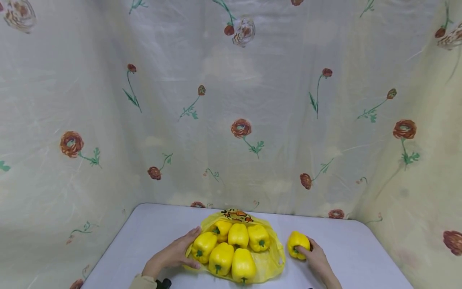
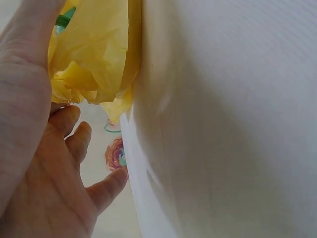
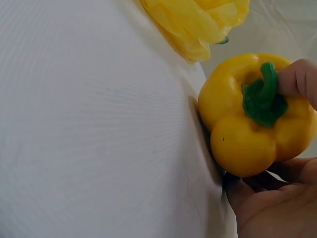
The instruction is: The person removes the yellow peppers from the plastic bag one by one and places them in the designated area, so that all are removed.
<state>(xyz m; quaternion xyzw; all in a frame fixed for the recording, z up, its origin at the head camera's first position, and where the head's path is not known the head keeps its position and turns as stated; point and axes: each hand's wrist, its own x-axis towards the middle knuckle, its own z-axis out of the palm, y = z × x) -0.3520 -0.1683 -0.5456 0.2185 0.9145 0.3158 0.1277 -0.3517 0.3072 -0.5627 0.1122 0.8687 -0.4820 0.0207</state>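
Just right of the bag, my right hand (image 1: 318, 259) grips a yellow bell pepper (image 1: 297, 241) at the table surface. In the right wrist view, the thumb presses beside the green stem (image 3: 268, 91) and the other fingers curl around the far side of the pepper. A thin yellow plastic bag (image 1: 270, 265) lies wide at its mouth, with several yellow bell peppers (image 1: 221, 257) inside, stems facing me. My left hand (image 1: 177, 251) rests along the bag's left side, fingers extended and loosely spread. The left wrist view shows the crinkled bag (image 2: 101, 44) beside that hand.
The white-covered table (image 1: 151, 224) has rounded far corners. Behind it and at both sides hangs a pale curtain (image 1: 274, 160) printed with flowers. An orange and black print (image 1: 237, 216) marks the back of the bag.
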